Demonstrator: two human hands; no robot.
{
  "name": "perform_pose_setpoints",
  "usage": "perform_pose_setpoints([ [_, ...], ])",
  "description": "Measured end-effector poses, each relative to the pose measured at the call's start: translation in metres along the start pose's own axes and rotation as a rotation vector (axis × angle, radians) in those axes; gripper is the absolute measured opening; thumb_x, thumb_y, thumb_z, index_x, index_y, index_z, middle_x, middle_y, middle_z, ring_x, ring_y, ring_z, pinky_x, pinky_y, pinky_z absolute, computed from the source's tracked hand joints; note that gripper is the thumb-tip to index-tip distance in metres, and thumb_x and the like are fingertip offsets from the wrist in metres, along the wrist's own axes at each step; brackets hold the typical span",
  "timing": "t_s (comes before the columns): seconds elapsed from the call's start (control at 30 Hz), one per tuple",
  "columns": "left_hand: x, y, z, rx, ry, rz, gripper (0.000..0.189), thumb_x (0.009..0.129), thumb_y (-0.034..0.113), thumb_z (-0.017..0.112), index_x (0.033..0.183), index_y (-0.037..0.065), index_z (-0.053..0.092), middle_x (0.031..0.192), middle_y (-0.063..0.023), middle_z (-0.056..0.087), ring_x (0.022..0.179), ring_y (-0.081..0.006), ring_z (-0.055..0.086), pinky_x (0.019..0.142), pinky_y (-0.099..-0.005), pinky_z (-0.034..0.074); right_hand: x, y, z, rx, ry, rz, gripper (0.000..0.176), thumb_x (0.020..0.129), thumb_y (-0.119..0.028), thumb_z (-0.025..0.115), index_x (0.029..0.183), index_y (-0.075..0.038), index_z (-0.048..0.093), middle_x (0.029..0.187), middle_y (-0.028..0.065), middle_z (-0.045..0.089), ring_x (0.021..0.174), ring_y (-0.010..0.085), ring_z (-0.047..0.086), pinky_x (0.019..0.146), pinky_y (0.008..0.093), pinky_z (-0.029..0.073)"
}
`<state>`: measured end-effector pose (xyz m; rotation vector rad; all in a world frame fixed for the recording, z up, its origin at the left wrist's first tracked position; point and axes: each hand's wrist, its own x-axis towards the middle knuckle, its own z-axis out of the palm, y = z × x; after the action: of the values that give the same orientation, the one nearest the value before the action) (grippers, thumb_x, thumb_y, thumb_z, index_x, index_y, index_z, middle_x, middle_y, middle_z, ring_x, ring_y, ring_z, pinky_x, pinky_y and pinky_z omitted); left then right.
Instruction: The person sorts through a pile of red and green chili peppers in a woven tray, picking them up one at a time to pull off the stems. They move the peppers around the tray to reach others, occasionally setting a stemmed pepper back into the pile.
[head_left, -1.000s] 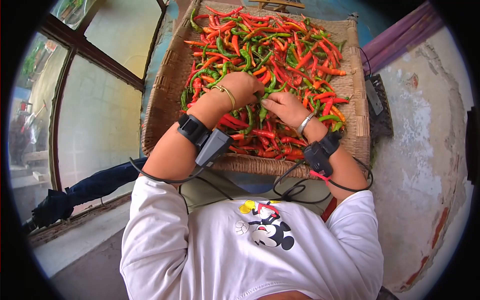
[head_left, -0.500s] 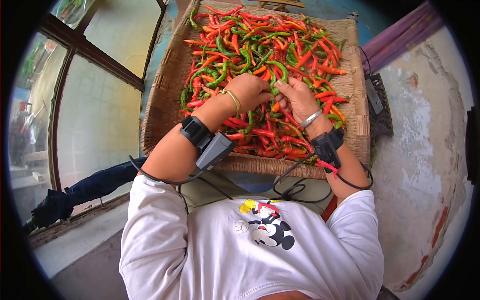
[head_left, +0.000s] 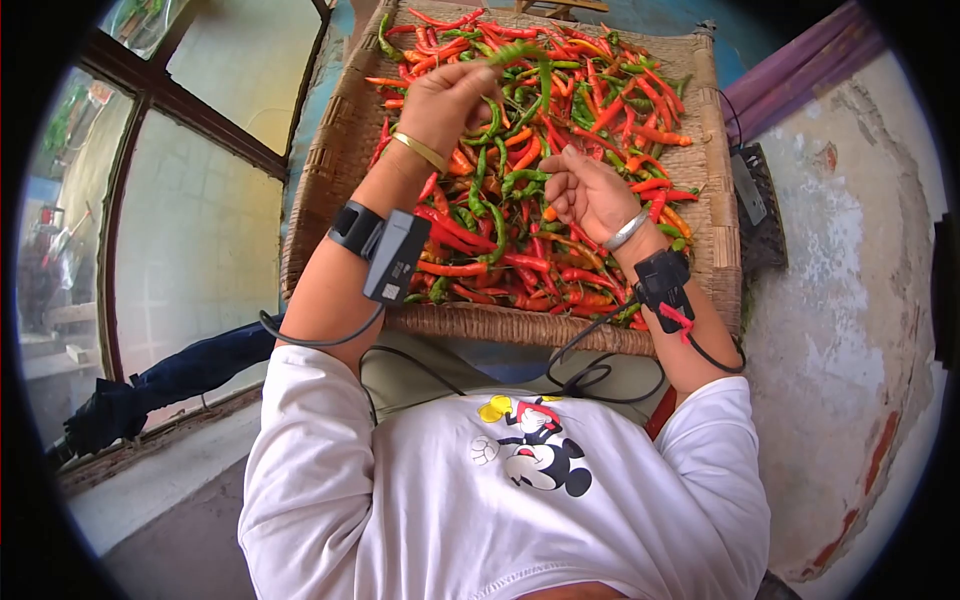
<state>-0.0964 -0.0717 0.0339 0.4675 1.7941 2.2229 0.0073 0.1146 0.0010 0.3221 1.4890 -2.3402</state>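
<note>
A broad spread of red, orange and green chili peppers point(head_left: 527, 262) lies in a woven tray point(head_left: 722, 230). Over its upper left part, my left hand point(head_left: 452, 100) pinches a green chili pepper point(head_left: 515, 52), which is smeared by motion and points to the right. My right hand point(head_left: 590, 195) hovers low above the middle right of the heap, fingers curled towards the thumb. Whatever it may hold is too small to make out. Green chilies lie just left of its fingertips.
A window point(head_left: 200, 210) runs along the left, with a dark folded umbrella point(head_left: 190, 375) beneath it. Black cables point(head_left: 600, 380) loop between my arms below the tray. To the right are a peeling wall point(head_left: 830, 300) and a dark crate-like object point(head_left: 755, 205).
My hands, together over the middle before, are now apart. The left has moved up and left with the green chili, while the right stays near its place.
</note>
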Motion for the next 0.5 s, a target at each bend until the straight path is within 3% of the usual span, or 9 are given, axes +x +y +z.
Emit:
perform_pose_setpoints([
  [0.03, 0.004, 0.0, -0.003, -0.095, 0.129, 0.006, 0.024, 0.086, 0.021, 0.051, 0.098, 0.002, 0.059, 0.077, -0.001, 0.06, 0.054, -0.0039, 0.049, 0.046, -0.0159, 0.037, 0.001, 0.002, 0.001, 0.0, -0.001, 0.0, 0.036, 0.088, -0.037, 0.044, 0.09, -0.003, 0.056, 0.063, 0.0007, 0.056, 0.051, 0.0079, 0.051, 0.042, 0.0218, 0.038],
  [0.07, 0.007, -0.004, -0.007, -0.095, 0.13, 0.005, 0.024, 0.086, 0.021, 0.051, 0.098, 0.002, 0.059, 0.077, -0.001, 0.06, 0.054, -0.0039, 0.049, 0.046, -0.0159, 0.037, 0.001, 0.005, 0.002, -0.139, -0.019, 0.015, 0.033, 0.088, -0.034, 0.046, 0.091, -0.003, 0.056, 0.064, 0.0006, 0.057, 0.052, 0.007, 0.051, 0.043, 0.0205, 0.039],
  [0.13, 0.007, -0.005, -0.013, 0.225, 0.124, -0.166, 0.029, 0.086, 0.023, 0.052, 0.104, 0.001, 0.056, 0.081, -0.0033, 0.061, 0.056, -0.0056, 0.052, 0.046, -0.0175, 0.039, 0.002, 0.007, 0.007, -0.282, -0.042, 0.029, 0.03, 0.088, -0.03, 0.047, 0.092, -0.002, 0.055, 0.066, 0.0005, 0.057, 0.052, 0.006, 0.052, 0.043, 0.0192, 0.04],
  [0.17, 0.004, -0.009, -0.011, 0.458, 0.021, -0.207, 0.033, 0.085, 0.026, 0.052, 0.103, -0.001, 0.057, 0.081, -0.0049, 0.061, 0.06, -0.0089, 0.054, 0.048, -0.0209, 0.042, 0.001, 0.007, 0.01, -0.372, -0.051, 0.057, 0.027, 0.088, -0.027, 0.048, 0.092, -0.001, 0.055, 0.066, 0.0, 0.057, 0.053, 0.0054, 0.052, 0.044, 0.0178, 0.04],
  [0.2, 0.002, -0.01, -0.009, 0.787, -0.163, -0.089, 0.033, 0.081, 0.03, 0.055, 0.095, 0.0, 0.06, 0.08, -0.0078, 0.063, 0.064, -0.0163, 0.059, 0.053, -0.028, 0.046, 0.001, 0.008, 0.012, -0.46, -0.058, 0.083, 0.025, 0.087, -0.024, 0.048, 0.093, -0.001, 0.055, 0.067, -0.0004, 0.057, 0.054, 0.0047, 0.053, 0.045, 0.0165, 0.041],
  [0.27, -0.006, -0.018, 0.001, 1.475, -0.42, -0.031, 0.033, 0.075, 0.034, 0.059, 0.085, 0.003, 0.063, 0.081, -0.0107, 0.063, 0.07, -0.0242, 0.061, 0.06, -0.034, 0.048, 0.002, 0.008, 0.013, -0.475, -0.08, 0.084, 0.024, 0.087, -0.022, 0.049, 0.094, 0.0, 0.055, 0.067, -0.0007, 0.056, 0.055, 0.0048, 0.053, 0.045, 0.016, 0.042],
  [0.5, -0.018, -0.015, 0.021, 1.755, -0.375, -0.235, 0.033, 0.071, 0.038, 0.062, 0.08, 0.007, 0.065, 0.081, -0.0106, 0.063, 0.078, -0.0252, 0.061, 0.066, -0.0358, 0.049, 0.003, 0.009, 0.009, -0.593, -0.027, 0.075, 0.023, 0.087, -0.021, 0.048, 0.093, -0.001, 0.055, 0.067, -0.0005, 0.057, 0.055, 0.0046, 0.053, 0.046, 0.016, 0.041],
])
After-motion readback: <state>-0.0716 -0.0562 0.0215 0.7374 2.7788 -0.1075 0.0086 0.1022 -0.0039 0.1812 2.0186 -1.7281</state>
